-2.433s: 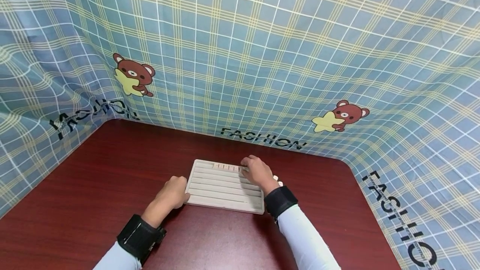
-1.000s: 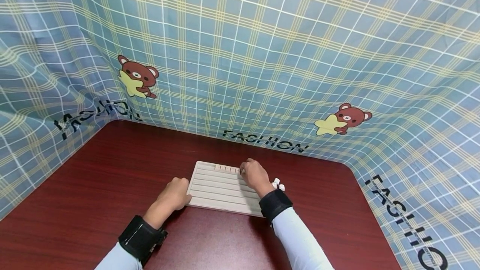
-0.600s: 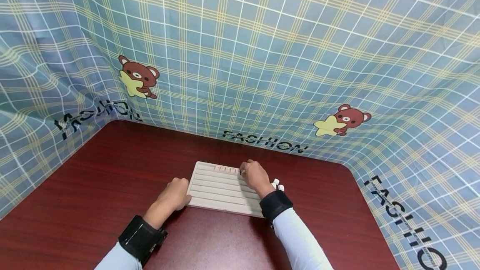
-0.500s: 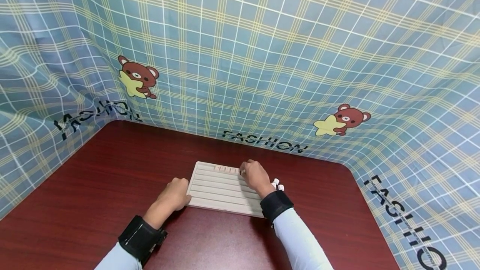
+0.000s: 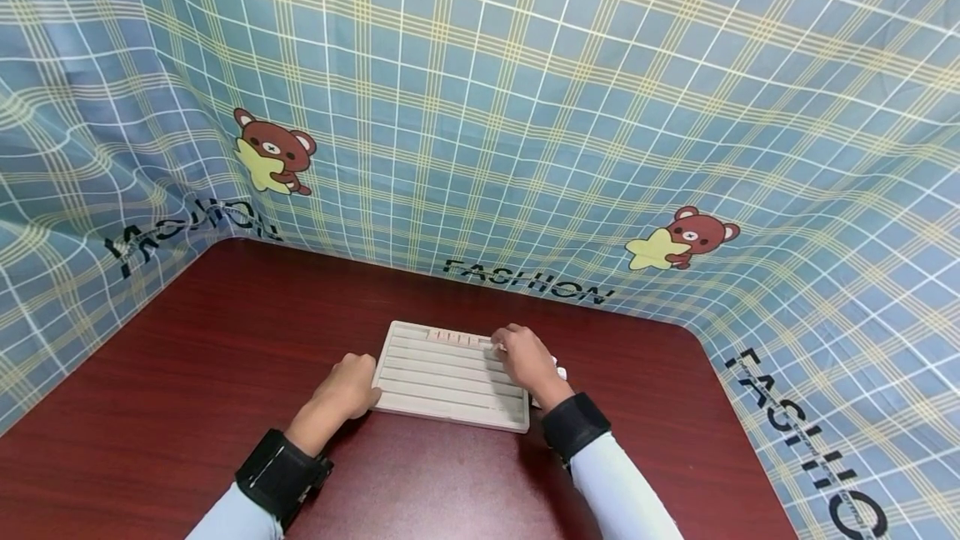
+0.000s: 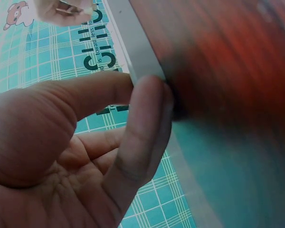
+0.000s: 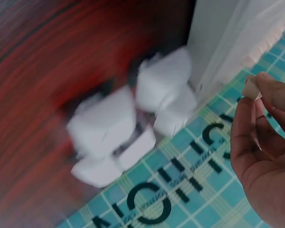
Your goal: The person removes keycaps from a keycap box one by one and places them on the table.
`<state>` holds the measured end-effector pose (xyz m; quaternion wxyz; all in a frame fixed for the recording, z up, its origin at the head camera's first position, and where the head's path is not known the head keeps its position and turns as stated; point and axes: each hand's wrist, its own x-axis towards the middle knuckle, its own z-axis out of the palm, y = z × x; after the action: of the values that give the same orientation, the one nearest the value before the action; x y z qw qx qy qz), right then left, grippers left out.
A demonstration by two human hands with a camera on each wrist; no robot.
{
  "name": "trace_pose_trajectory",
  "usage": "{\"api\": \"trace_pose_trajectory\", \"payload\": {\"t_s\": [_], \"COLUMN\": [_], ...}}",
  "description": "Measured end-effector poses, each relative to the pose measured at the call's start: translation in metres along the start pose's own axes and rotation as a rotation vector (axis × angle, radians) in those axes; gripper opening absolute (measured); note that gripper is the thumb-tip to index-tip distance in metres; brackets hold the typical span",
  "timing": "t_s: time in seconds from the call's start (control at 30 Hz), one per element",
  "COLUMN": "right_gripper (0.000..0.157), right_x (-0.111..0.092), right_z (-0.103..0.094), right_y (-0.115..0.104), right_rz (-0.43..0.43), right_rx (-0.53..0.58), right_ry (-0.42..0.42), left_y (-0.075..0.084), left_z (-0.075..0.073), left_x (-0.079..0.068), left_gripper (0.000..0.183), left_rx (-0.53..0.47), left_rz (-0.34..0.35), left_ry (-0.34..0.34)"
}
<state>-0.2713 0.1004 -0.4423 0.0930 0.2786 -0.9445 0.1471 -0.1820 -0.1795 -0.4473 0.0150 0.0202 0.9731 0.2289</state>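
Observation:
A pale, shallow tray (image 5: 450, 390) with parallel ridges lies at the middle of the table. My left hand (image 5: 345, 387) pinches its left edge between thumb and fingers; the left wrist view shows the tray edge (image 6: 140, 52) in that grip. Along the far slot runs a row of small white blocks (image 5: 452, 337) with reddish marks. Over the tray's far right corner, my right hand (image 5: 527, 363) pinches a small white block (image 7: 251, 89) between thumb and fingertips. The held block is clearest in the right wrist view.
Several loose white blocks (image 7: 104, 123), shaped like keycaps and blurred, lie on the table just right of the tray. My right hand partly hides them in the head view. A plaid cloth (image 5: 465, 107) stands round the dark red table (image 5: 247, 332).
My right hand has shifted slightly right, away from the end of the row, uncovering more of the far slot. The left hand keeps its hold on the tray edge.

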Motion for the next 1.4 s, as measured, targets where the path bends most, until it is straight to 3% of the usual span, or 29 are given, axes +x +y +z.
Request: {"api": "trace_pose_trajectory", "payload": {"t_s": [0.23,0.53,0.8,1.4], "right_gripper": [0.011,0.009,0.009,0.011], "right_x": [-0.023,-0.046,-0.056,-0.066], "right_z": [-0.018,-0.032,-0.033,-0.028], "right_y": [0.021,0.060,0.085,0.099], "right_rz": [0.000,0.093,0.237,0.297], "right_rx": [-0.007,-0.013,-0.039,-0.092], "right_ry": [0.043,0.060,-0.045,-0.139], "left_y": [0.000,0.001,0.002,0.001], "left_z": [0.000,-0.001,-0.002,-0.001], "left_x": [0.000,0.001,-0.001,0.000], "left_gripper": [0.011,0.012,0.011,0.012], "left_rx": [0.003,0.011,0.015,0.013], "left_rz": [0.010,0.001,-0.007,0.003], "left_ry": [0.008,-0.003,-0.014,-0.010]}}
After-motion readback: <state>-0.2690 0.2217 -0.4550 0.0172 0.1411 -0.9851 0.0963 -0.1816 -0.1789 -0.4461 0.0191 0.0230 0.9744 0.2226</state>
